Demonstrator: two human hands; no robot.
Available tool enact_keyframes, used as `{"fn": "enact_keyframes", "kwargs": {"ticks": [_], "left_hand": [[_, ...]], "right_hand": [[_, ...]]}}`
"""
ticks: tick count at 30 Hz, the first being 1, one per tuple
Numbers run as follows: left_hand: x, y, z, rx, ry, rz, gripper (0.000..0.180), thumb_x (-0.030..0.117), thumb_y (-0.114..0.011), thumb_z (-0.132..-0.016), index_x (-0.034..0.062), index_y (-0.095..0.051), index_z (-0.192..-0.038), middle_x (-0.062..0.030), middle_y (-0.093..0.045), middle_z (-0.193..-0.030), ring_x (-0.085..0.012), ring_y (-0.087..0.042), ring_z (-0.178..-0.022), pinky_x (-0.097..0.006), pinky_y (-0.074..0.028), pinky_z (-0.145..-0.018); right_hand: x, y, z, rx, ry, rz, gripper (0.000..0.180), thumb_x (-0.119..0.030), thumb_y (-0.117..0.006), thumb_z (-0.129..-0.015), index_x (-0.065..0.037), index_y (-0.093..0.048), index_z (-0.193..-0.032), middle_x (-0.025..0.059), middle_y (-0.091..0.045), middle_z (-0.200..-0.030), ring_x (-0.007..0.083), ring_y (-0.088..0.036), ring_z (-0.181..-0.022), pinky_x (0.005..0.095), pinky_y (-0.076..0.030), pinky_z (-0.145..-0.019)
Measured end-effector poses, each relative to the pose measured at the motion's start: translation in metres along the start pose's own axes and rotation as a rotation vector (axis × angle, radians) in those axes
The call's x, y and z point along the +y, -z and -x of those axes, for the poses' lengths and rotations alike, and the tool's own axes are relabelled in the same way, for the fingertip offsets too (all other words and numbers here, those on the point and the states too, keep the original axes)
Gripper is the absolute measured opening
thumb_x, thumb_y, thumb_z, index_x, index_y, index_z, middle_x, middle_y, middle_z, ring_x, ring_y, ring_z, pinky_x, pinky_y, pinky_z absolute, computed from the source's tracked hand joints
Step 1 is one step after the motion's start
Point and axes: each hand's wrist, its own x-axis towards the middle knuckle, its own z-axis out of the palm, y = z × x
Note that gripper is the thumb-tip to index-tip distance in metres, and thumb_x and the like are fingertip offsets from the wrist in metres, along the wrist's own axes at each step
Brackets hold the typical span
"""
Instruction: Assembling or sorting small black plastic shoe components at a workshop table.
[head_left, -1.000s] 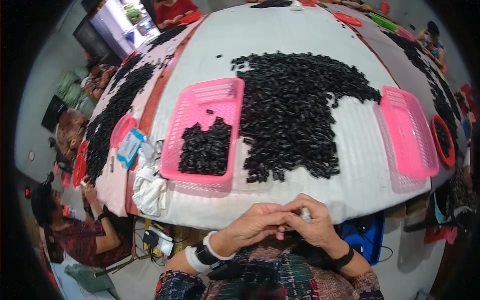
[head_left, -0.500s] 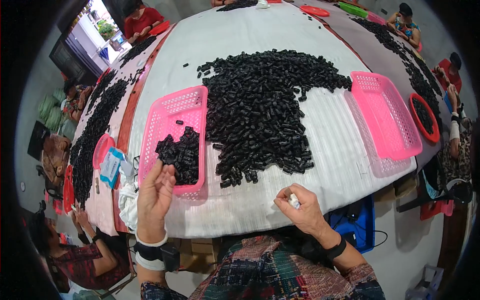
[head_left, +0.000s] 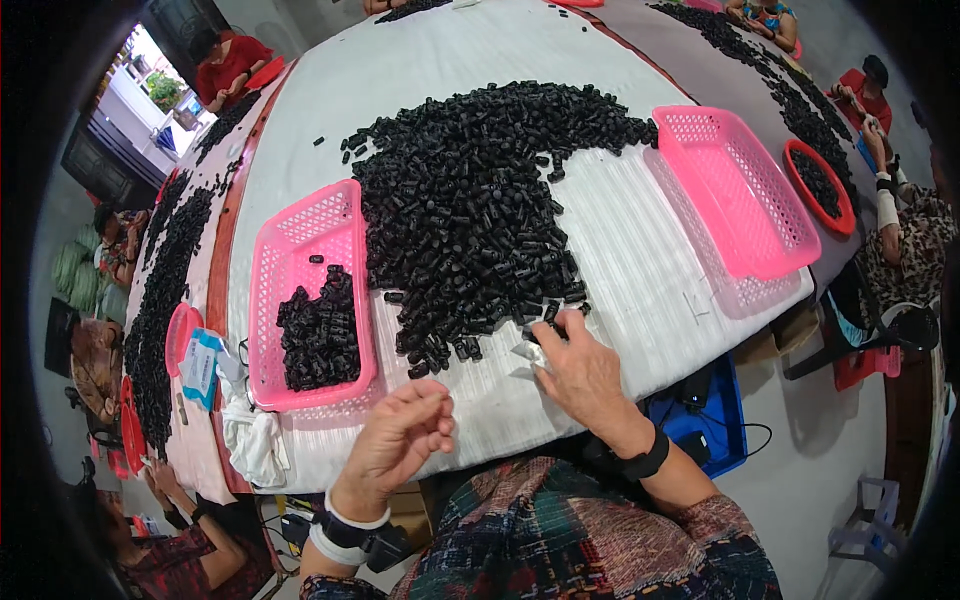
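My right hand (head_left: 580,372) is at the near edge of a large pile of small black cylindrical plastic parts (head_left: 465,210). It grips a small thing with pointed metallic tips and a white wrapping (head_left: 530,354), perhaps a small blade. Its thumb and forefinger reach the black parts at the pile's edge; whether they pinch one I cannot make out. My left hand (head_left: 400,440) hovers over the table's near edge, fingers loosely curled, with nothing visible in it. Beyond it on the left, a pink basket (head_left: 365,300) holds a heap of black parts (head_left: 318,340).
Another pink basket (head_left: 740,200) stands to the right, and a red bowl of black parts (head_left: 820,188) lies past it. White cloth (head_left: 250,440) and a blue-white packet (head_left: 203,365) are at left. Below the edge is a blue crate (head_left: 725,420). Several people sit at neighbouring tables.
My left hand has moved from the left basket rightward and nearer to me. My right hand has reached forward to the pile's near edge. The whole view has shifted and turned slightly.
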Motion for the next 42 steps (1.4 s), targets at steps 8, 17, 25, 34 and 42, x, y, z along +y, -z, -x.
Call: {"fn": "enact_keyframes", "kwargs": {"ticks": [8,17,25,34,42], "left_hand": [[-0.024,0.006,-0.023,-0.030,0.127,-0.018,0.013,0.009,-0.053,-0.087,0.0000,-0.053,-0.096,-0.0096,-0.057,-0.084,-0.0165,-0.057,-0.072,-0.028,-0.051,-0.059],[-0.026,0.002,-0.032,-0.039,0.143,-0.023,0.015,0.009,-0.053,-0.086,-0.0002,-0.052,-0.098,-0.0095,-0.058,-0.087,-0.0173,-0.059,-0.074,-0.027,-0.052,-0.060],[-0.032,-0.015,-0.030,-0.137,0.082,0.017,0.021,0.011,-0.055,-0.087,0.0007,-0.054,-0.104,-0.0078,-0.059,-0.091,-0.0137,-0.059,-0.081,-0.026,-0.051,-0.067],[-0.038,-0.023,-0.033,-0.093,0.032,0.125,0.023,0.012,-0.053,-0.088,-0.0010,-0.054,-0.107,-0.0070,-0.059,-0.090,-0.0130,-0.058,-0.077,-0.026,-0.050,-0.066],[-0.034,-0.018,-0.031,-0.117,0.014,0.112,0.023,0.011,-0.054,-0.087,-0.0005,-0.054,-0.107,-0.0083,-0.061,-0.090,-0.0136,-0.059,-0.076,-0.026,-0.048,-0.064]], "right_hand": [[0.002,-0.011,0.010,0.102,0.146,-0.089,0.034,-0.005,-0.065,-0.063,-0.008,-0.056,-0.096,0.0074,-0.050,-0.081,0.0232,-0.056,-0.064,0.0332,-0.045,-0.052],[-0.004,0.004,0.004,0.112,0.114,-0.627,0.034,0.006,-0.064,-0.061,-0.002,-0.058,-0.094,0.0104,-0.056,-0.090,0.0193,-0.061,-0.072,0.0277,-0.048,-0.063],[-0.026,0.004,0.013,0.049,0.244,-0.727,0.045,0.002,-0.070,-0.056,-0.005,-0.058,-0.100,0.0096,-0.056,-0.088,0.0250,-0.060,-0.074,0.0314,-0.049,-0.061],[-0.036,0.002,0.014,0.136,0.269,-0.560,0.054,0.001,-0.072,-0.053,-0.003,-0.057,-0.105,0.0115,-0.053,-0.095,0.0256,-0.059,-0.075,0.0299,-0.050,-0.060],[-0.035,0.009,0.011,0.086,0.218,-0.748,0.040,0.002,-0.071,-0.065,-0.002,-0.059,-0.103,0.0103,-0.053,-0.096,0.0145,-0.060,-0.065,0.0261,-0.048,-0.059]]}}
